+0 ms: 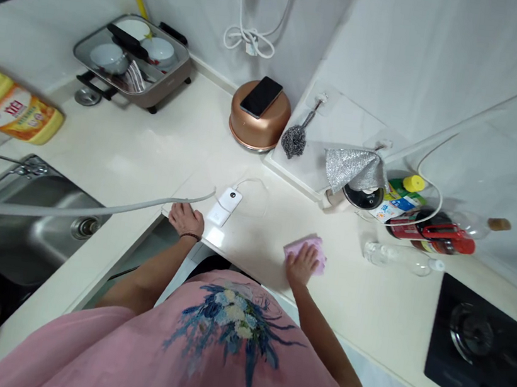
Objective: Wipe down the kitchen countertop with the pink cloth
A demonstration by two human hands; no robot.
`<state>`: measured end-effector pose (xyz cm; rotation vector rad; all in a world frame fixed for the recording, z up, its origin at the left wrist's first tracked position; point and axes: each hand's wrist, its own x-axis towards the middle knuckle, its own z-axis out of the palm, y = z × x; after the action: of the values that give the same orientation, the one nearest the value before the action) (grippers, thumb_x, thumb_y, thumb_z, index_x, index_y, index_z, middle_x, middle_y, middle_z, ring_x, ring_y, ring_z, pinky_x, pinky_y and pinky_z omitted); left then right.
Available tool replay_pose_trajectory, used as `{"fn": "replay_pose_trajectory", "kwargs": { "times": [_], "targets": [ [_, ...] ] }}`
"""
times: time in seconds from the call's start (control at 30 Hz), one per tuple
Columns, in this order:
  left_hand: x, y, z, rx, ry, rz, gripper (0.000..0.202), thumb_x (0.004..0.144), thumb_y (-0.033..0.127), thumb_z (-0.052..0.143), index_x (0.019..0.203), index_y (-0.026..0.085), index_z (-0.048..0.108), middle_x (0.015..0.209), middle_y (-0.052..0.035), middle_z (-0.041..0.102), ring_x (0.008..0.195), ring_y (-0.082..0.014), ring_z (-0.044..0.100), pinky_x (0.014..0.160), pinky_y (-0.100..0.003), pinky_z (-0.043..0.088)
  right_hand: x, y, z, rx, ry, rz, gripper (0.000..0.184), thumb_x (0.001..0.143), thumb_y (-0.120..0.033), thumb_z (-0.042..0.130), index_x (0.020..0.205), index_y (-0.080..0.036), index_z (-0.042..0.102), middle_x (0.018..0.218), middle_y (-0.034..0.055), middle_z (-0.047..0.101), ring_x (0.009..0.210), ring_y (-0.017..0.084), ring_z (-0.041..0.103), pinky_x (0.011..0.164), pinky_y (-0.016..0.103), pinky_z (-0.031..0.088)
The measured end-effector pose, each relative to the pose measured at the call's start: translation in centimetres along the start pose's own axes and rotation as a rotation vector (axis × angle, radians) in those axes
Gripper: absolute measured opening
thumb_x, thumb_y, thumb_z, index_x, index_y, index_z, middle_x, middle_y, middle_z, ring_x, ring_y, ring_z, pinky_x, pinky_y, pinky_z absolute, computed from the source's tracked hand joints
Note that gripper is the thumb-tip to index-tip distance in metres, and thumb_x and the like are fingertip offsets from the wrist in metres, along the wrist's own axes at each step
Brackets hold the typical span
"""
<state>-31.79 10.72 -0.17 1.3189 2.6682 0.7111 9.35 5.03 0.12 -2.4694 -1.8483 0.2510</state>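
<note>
My right hand [303, 264] presses down on a crumpled pink cloth [321, 259], fingers over its top, on the pale countertop [252, 243]. Pink folds show beyond the fingertips and to the right. At the counter's inner corner, my left hand [186, 219] rests on the front edge with its fingers apart and nothing in it. A dark bracelet circles that wrist. Just right of this hand lies a flat white device [225, 206] with a thin white cable. A grey hose or strap [142, 207], close to the camera, crosses above the left hand.
A sink [46, 216] and yellow detergent jug [17, 105] are left. Behind stand an electric pan [171, 77] with bowls and a copper-coloured pot [249, 122] bearing a phone [262, 97]. Clear bottles [402, 259] and a black hob [495, 351] occupy the right.
</note>
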Motion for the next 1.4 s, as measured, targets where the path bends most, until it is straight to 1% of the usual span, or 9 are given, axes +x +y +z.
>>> {"fn": "replay_pose_trajectory", "kwargs": {
  "times": [0.2, 0.27, 0.33, 0.47, 0.7, 0.83, 1.03, 1.2, 1.4],
  "targets": [
    [0.0, 0.2, -0.2, 0.011, 0.007, 0.002, 0.06, 0.092, 0.026, 0.052, 0.149, 0.008, 0.055, 0.156, -0.0251, 0.049, 0.154, -0.0369, 0.032, 0.127, -0.059, 0.019, -0.1, -14.0, 1.1, 0.033, -0.201, -0.613, 0.075, 0.102, -0.047, 0.046, 0.168, -0.017, 0.027, 0.176, 0.0172, 0.024, 0.163, 0.035, 0.014, 0.129, 0.061, 0.013],
    [0.0, 0.3, -0.4, 0.014, 0.006, -0.007, 0.059, 0.092, 0.025, 0.051, 0.148, 0.008, 0.056, 0.156, -0.0246, 0.049, 0.154, -0.0365, 0.033, 0.127, -0.059, 0.019, -0.8, -16.8, 1.2, 0.054, -0.26, -0.738, 0.075, 0.101, -0.048, 0.051, 0.168, -0.019, 0.029, 0.176, 0.0147, 0.025, 0.163, 0.034, 0.016, 0.131, 0.059, 0.01],
    [0.0, 0.5, -0.5, 0.008, -0.001, -0.019, 0.058, 0.092, 0.025, 0.051, 0.147, 0.009, 0.057, 0.157, -0.0242, 0.049, 0.155, -0.0361, 0.032, 0.127, -0.06, 0.02, -1.2, -17.7, 1.2, 0.072, -0.293, -0.814, 0.075, 0.101, -0.05, 0.051, 0.167, -0.021, 0.03, 0.176, 0.0125, 0.025, 0.164, 0.031, 0.016, 0.132, 0.057, 0.008],
    [-0.1, 0.6, -0.7, -0.011, -0.019, -0.035, 0.06, 0.091, 0.024, 0.053, 0.149, 0.01, 0.055, 0.158, -0.0244, 0.048, 0.156, -0.0369, 0.031, 0.127, -0.061, 0.018, -0.1, -13.9, 0.8, 0.082, -0.268, -0.757, 0.073, 0.102, -0.05, 0.048, 0.167, -0.022, 0.031, 0.176, 0.0121, 0.025, 0.164, 0.031, 0.014, 0.131, 0.057, 0.011],
    [0.0, 0.5, -0.6, -0.005, -0.01, -0.017, 0.059, 0.092, 0.025, 0.051, 0.149, 0.008, 0.055, 0.157, -0.0256, 0.047, 0.155, -0.0365, 0.031, 0.128, -0.059, 0.017, 4.1, 0.9, -0.9, 0.023, -0.078, -0.18, 0.074, 0.105, -0.051, 0.023, 0.17, -0.016, 0.021, 0.176, 0.0161, 0.022, 0.165, 0.03, 0.008, 0.129, 0.061, 0.015],
    [0.0, 0.5, -0.6, -0.025, -0.019, -0.017, 0.061, 0.092, 0.024, 0.052, 0.15, 0.008, 0.053, 0.156, -0.0267, 0.047, 0.155, -0.0377, 0.03, 0.127, -0.061, 0.017, 6.9, 6.0, -1.7, 0.029, -0.035, 0.078, 0.079, 0.103, -0.056, 0.02, 0.17, -0.014, 0.017, 0.177, 0.0192, 0.018, 0.164, 0.032, 0.008, 0.128, 0.063, 0.016],
    [0.1, 0.7, -0.6, 0.009, -0.016, -0.03, 0.061, 0.092, 0.025, 0.052, 0.15, 0.009, 0.055, 0.156, -0.025, 0.049, 0.155, -0.0372, 0.032, 0.127, -0.06, 0.019, 11.9, 4.2, -2.1, 0.075, -0.057, 0.303, 0.083, 0.102, -0.06, 0.015, 0.17, -0.012, 0.012, 0.177, 0.0232, 0.013, 0.164, 0.037, 0.008, 0.127, 0.068, 0.015],
    [0.1, 0.6, -0.5, 0.006, -0.023, -0.043, 0.061, 0.092, 0.026, 0.052, 0.15, 0.009, 0.056, 0.157, -0.0244, 0.048, 0.155, -0.0375, 0.032, 0.127, -0.06, 0.019, 16.6, 1.6, -2.7, 0.052, -0.119, 0.081, 0.08, 0.103, -0.055, 0.018, 0.169, -0.011, 0.018, 0.176, 0.0225, 0.017, 0.163, 0.038, 0.009, 0.127, 0.067, 0.015],
    [0.1, 0.3, -0.2, 0.012, -0.021, -0.036, 0.061, 0.093, 0.027, 0.051, 0.151, 0.007, 0.055, 0.158, -0.0256, 0.047, 0.155, -0.0378, 0.032, 0.127, -0.06, 0.018, 20.0, 1.3, -3.2, -0.019, -0.115, -0.121, 0.078, 0.103, -0.055, 0.02, 0.17, -0.015, 0.015, 0.177, 0.0163, 0.018, 0.16, 0.036, 0.019, 0.126, 0.064, 0.02]
  ]
}}
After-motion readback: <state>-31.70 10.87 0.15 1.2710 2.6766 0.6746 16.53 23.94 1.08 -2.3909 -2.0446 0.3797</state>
